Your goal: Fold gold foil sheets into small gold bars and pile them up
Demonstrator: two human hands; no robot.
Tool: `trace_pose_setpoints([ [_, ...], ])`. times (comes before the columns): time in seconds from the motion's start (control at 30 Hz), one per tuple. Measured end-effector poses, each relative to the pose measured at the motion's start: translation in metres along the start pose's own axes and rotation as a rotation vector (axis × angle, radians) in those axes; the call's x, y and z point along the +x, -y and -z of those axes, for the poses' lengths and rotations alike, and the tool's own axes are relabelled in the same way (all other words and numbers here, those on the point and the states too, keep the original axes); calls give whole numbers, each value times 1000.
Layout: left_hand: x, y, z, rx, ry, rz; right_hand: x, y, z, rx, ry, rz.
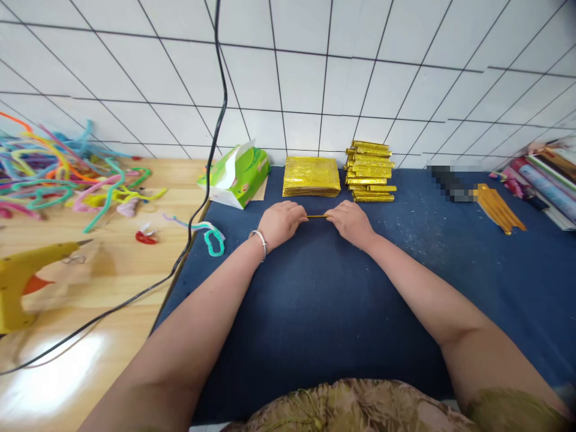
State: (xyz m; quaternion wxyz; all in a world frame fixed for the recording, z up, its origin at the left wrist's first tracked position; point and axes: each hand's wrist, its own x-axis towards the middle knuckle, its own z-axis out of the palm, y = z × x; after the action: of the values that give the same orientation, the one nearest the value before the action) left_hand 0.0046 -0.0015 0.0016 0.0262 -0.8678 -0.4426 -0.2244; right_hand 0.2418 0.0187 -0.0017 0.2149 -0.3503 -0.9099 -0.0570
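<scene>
tissue box (236, 174): green, back edge of blue mat (315, 288)
glue gun (27, 273): yellow, left on wood table (112, 336)
pipe cleaners (58, 174): messy pile, far left

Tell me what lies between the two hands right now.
A thin gold strip spans from the left hand to the right hand, seen from the head camera.

A left hand (279, 222) and right hand (350, 221) pinched a thin gold strip (317, 216) between them on blue cloth (315, 288), near 2 stacks of gold foil (311, 176).
</scene>
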Motion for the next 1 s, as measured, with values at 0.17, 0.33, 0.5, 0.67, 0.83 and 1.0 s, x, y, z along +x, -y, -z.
trace_pose_setpoints([
  [0.17,-2,7,1,-43,-1,26,-1,-8,-2,8,0,-10],
  [0.33,-4,13,-4,-118,-5,34,-3,-16,-8,129,9,-2],
  [0.5,-6,19,-6,-164,-6,68,-5,-22,-13,168,-50,-105],
  [0.67,-5,22,-4,-195,-29,131,-5,-23,-11,166,-44,-119],
  [0.83,-4,20,-1,-199,-46,190,-5,-22,-8,85,-54,-109],
  [1.0,-3,18,2,-184,-32,201,-6,-21,-8,31,-61,-76],
])
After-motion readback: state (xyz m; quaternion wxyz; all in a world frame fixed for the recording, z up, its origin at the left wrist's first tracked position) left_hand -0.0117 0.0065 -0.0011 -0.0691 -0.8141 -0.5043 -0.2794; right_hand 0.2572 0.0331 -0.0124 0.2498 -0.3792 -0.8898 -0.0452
